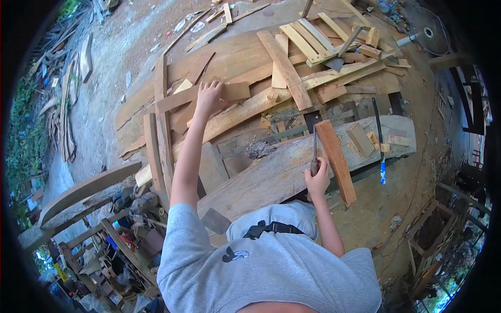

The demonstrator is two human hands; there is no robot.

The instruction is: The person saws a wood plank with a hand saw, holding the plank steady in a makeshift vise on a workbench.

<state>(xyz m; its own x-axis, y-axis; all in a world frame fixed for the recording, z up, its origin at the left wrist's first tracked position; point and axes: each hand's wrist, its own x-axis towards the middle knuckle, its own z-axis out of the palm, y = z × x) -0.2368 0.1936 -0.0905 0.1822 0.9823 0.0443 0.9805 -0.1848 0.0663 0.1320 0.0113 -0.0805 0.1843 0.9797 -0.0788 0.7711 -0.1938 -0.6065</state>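
At left a wooden frame [130, 253] encloses a heap of scraps [148, 242], too tangled to tell apart, and farther in the left hand [210, 99] grasps a brown board [237, 91] lying across the plank pile [250, 106], its thumb hard to make out. The right hand [317, 181] is wrapped around a dark-handled tool [314, 166] just beside a reddish block [335, 161] that reaches past the near edge of the grey bench plank [255, 182]. Farther right, open ground [383, 219] leads to a wooden box [421, 219], its dark inside unreadable.
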